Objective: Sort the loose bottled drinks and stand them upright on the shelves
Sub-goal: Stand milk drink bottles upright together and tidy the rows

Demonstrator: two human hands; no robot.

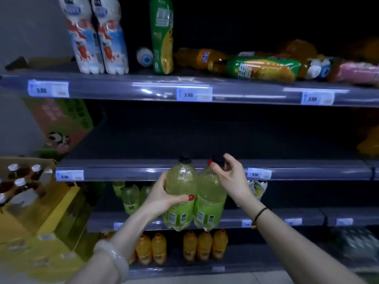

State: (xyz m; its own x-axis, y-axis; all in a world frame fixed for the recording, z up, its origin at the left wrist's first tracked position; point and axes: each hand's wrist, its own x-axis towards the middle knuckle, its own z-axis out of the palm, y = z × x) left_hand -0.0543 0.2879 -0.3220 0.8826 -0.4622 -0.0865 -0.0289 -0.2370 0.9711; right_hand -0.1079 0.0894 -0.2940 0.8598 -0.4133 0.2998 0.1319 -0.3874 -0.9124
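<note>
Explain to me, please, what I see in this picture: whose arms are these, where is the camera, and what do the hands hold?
There is no machine here: a person works with two bare hands. The single picture comes from a camera worn on the person's head, looking forward and down at shop shelves. The left hand grips the body of a pale green plastic bottle. The right hand pinches the black cap of a second pale green plastic bottle right beside it. On the grey top shelf, two white plastic bottles and a tall green-and-yellow bottle stand upright, while a similar green-and-yellow bottle and an orange bottle lie on their sides.
</note>
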